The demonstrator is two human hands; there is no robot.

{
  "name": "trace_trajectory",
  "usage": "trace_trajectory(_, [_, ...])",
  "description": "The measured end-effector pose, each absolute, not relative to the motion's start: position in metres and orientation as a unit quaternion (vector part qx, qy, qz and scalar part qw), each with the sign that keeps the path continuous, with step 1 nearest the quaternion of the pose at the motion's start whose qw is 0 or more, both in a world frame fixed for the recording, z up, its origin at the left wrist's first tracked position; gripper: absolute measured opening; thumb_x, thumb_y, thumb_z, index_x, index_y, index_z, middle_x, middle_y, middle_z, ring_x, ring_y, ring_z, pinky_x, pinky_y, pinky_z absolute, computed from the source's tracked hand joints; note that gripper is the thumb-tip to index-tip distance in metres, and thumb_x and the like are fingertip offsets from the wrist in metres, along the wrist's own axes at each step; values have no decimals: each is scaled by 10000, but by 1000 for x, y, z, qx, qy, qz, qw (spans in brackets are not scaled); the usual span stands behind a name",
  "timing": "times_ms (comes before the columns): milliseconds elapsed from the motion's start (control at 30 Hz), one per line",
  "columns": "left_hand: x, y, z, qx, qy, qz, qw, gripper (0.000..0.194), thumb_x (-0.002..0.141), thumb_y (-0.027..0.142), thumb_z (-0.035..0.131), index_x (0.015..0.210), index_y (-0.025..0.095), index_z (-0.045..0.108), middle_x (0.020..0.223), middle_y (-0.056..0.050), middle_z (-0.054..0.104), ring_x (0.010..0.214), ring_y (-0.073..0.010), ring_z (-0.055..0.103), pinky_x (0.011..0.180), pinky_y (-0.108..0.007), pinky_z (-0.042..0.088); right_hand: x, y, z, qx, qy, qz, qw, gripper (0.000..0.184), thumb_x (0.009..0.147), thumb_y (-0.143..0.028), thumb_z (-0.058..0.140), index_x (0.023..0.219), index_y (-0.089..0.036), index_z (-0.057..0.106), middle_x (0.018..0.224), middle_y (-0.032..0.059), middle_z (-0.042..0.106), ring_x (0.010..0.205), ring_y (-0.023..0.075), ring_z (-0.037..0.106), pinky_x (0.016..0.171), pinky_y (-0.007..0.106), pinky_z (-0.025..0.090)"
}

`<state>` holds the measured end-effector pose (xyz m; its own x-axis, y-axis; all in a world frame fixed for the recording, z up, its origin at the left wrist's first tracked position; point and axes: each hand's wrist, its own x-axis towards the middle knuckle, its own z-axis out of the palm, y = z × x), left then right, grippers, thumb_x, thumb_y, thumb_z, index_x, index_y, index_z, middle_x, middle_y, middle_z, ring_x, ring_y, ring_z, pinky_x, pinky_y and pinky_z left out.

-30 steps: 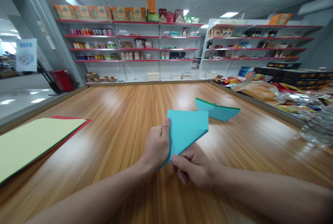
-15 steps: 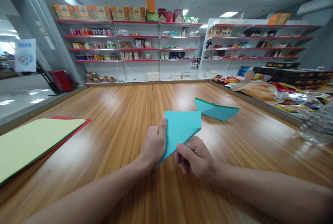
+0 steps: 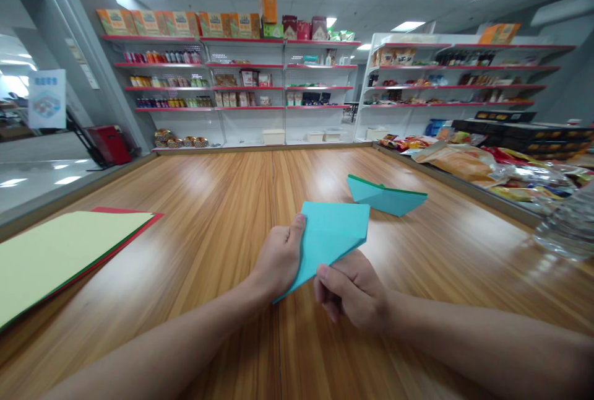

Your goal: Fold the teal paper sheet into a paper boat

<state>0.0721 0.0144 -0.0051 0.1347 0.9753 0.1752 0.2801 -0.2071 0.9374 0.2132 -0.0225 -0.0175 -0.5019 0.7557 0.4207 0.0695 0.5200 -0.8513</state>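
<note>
A folded sheet of turquoise paper (image 3: 331, 233) is held between my two hands above the table. My left hand (image 3: 280, 257) grips its left edge, thumb on top and fingers hidden behind. My right hand (image 3: 350, 285) is closed at the slanted lower edge, its thumb and bent fingers pinching the paper there. The paper tapers to a point at the lower left, near my left wrist. Beyond it, to the right, a folded turquoise paper boat (image 3: 387, 197) with a green upper edge lies on the table.
On the wooden table (image 3: 199, 202), a stack of coloured paper (image 3: 69, 245), pale yellow on top, lies at left. A clear plastic container (image 3: 568, 226) stands at the right edge, near packaged snacks (image 3: 468, 161). Stocked shelves (image 3: 245, 87) stand behind.
Both hands have shifted slightly right and toward me with the folded paper. The paper has tilted a little. Both hands keep their hold, and the paper boat stays put.
</note>
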Motion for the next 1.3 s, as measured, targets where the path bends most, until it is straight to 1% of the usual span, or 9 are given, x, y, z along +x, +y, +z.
trace_trajectory(67, [72, 14, -5, 639, 491, 437, 399, 536, 839, 633, 300, 519, 203, 274, 513, 40, 246, 465, -87, 225, 417, -239, 166, 213, -22, -17, -278, -768, 398, 418, 524, 936, -405, 311, 534, -146, 524, 346, -19, 445, 307, 63, 413, 318, 147, 285])
trace_trajectory(200, [69, 15, -6, 632, 503, 445, 387, 544, 830, 639, 320, 507, 205, 262, 499, 43, 241, 449, -83, 216, 414, -240, 156, 215, -20, -17, -307, -758, 363, 446, 541, 936, -418, 326, 526, -137, 538, 358, -6, 459, 305, 62, 396, 307, 155, 265])
trace_trajectory(400, [67, 15, -6, 639, 507, 429, 388, 548, 818, 660, 312, 513, 207, 269, 507, 41, 237, 462, -89, 222, 425, -243, 153, 219, -20, -17, -283, -765, 398, 421, 564, 963, -402, 262, 568, -130, 559, 360, -8, 474, 295, 61, 411, 320, 154, 298])
trace_trajectory(467, [67, 16, -7, 641, 500, 429, 394, 543, 821, 657, 306, 517, 208, 270, 510, 40, 238, 465, -90, 222, 426, -245, 155, 220, -20, -16, -276, -775, 375, 428, 563, 962, -388, 275, 551, -130, 560, 352, -4, 478, 296, 62, 413, 328, 155, 307])
trace_trajectory(600, [66, 18, -9, 634, 505, 441, 385, 543, 829, 639, 318, 505, 209, 251, 495, 44, 232, 449, -85, 213, 418, -246, 142, 219, -18, -14, -300, -772, 298, 475, 550, 952, -360, 321, 508, -133, 551, 348, 1, 481, 302, 63, 417, 333, 159, 309])
trace_trajectory(800, [68, 16, -7, 635, 504, 431, 397, 550, 818, 649, 333, 498, 206, 269, 489, 44, 231, 446, -86, 213, 419, -246, 140, 222, -20, -15, -295, -754, 362, 462, 547, 955, -374, 303, 536, -130, 557, 362, -3, 488, 304, 69, 435, 332, 164, 321])
trace_trajectory(1000, [64, 18, -10, 638, 517, 430, 376, 559, 805, 679, 325, 504, 214, 245, 498, 45, 219, 452, -89, 211, 431, -252, 138, 224, -19, -11, -325, -746, 289, 504, 513, 944, -350, 351, 526, -133, 556, 374, 0, 489, 318, 66, 437, 331, 163, 307])
trace_trajectory(1200, [64, 18, -11, 652, 508, 419, 376, 561, 801, 682, 322, 498, 214, 256, 495, 44, 225, 454, -92, 207, 440, -258, 138, 229, -19, -9, -304, -755, 325, 482, 527, 942, -356, 320, 514, -139, 536, 371, -7, 469, 316, 70, 433, 336, 169, 307])
trace_trajectory(1300, [65, 18, -13, 646, 507, 424, 381, 552, 812, 672, 315, 510, 214, 256, 501, 45, 227, 458, -92, 207, 440, -258, 143, 231, -18, -10, -303, -761, 297, 491, 516, 939, -336, 342, 507, -135, 541, 375, -7, 476, 321, 68, 439, 350, 169, 312])
